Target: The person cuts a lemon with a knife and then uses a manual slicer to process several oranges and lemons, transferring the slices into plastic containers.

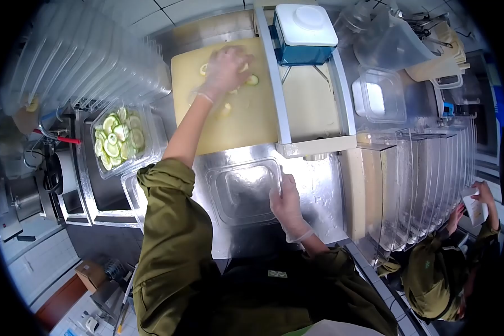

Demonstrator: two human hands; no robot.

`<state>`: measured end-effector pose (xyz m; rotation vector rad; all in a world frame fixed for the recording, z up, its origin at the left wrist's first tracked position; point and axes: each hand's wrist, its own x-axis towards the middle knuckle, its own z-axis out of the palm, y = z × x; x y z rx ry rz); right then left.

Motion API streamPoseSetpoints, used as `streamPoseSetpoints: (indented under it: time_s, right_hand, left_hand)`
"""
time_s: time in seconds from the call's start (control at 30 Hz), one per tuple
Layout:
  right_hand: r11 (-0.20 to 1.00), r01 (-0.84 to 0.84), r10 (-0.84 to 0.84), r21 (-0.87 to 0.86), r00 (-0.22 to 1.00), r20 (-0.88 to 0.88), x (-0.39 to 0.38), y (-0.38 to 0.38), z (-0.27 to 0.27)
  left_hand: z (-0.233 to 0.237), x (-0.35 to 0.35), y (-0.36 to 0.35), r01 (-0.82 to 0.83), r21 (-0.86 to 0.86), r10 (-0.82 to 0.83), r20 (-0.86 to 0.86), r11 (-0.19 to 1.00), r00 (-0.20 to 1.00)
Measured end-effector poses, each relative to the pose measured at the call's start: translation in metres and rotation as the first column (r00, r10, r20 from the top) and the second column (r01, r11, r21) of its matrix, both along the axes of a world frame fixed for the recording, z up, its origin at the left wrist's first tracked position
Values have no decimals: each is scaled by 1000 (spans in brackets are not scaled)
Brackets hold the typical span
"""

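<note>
My left hand (pixel 225 71), in a clear glove, reaches over the yellow cutting board (pixel 190 126). Its fingers are slightly blurred but look spread, palm down among scattered pale slices. One green-edged slice (pixel 252 80) lies just right of it. Below the board, a clear, empty-looking plastic container (pixel 243 193) rests on the shiny metal surface. My right hand (pixel 287 204), also gloved, grips the right edge of this container, with the thumb up along the rim. Left of the board stands a clear container of green-edged slices (pixel 115 140).
Stacked clear containers (pixel 95 56) rise at the upper left. A metal slicer frame (pixel 283 106) borders the board, with a blue-and-white box (pixel 305 33) on top. Upright clear lids or containers (pixel 420 185) line the right. Another person (pixel 437 274) holds something white at the lower right.
</note>
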<state>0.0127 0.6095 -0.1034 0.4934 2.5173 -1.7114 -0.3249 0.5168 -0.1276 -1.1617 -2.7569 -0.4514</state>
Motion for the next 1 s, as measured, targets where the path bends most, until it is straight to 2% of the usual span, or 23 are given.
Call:
streamPoseSetpoints:
  time_s: [0.13,0.23,0.33,0.43,0.53,0.6,0.63,0.73,0.97,1.0]
  right_hand:
    - [998,55,-54,22,998,-43,6,-8,-7]
    - [994,100,-93,50,988,-121,5,-11,-11]
    - [994,97,-89,53,988,-125,5,-10,-9]
    - [994,84,-76,66,990,-116,7,-10,-11]
    - [994,78,-68,77,990,-127,7,-9,-13]
    - [996,74,-66,52,989,-134,6,-9,-11]
    - [995,79,-71,61,989,-131,6,-9,-11]
    - [993,92,-81,76,987,-135,7,-11,-12]
    - [994,107,-103,29,988,-113,8,-11,-11]
    - [993,112,-109,26,989,-99,8,-12,-10]
  left_hand:
    - [11,15,-4,217,-186,-251,-183,958,951]
    - [7,15,-2,212,-199,-247,-173,957,953]
    - [3,19,-3,191,-89,-207,-227,978,952]
    - [2,29,-2,-92,156,92,5,984,996]
    - [10,34,-8,-322,225,197,444,920,874]
    - [18,42,-14,-560,305,74,830,770,554]
    - [22,45,-17,-675,285,-46,936,681,349]
    - [29,51,-25,-683,324,-164,943,654,290]
    - [55,69,-34,-721,334,-238,942,607,237]
    - [74,78,-34,-728,341,-257,939,595,230]
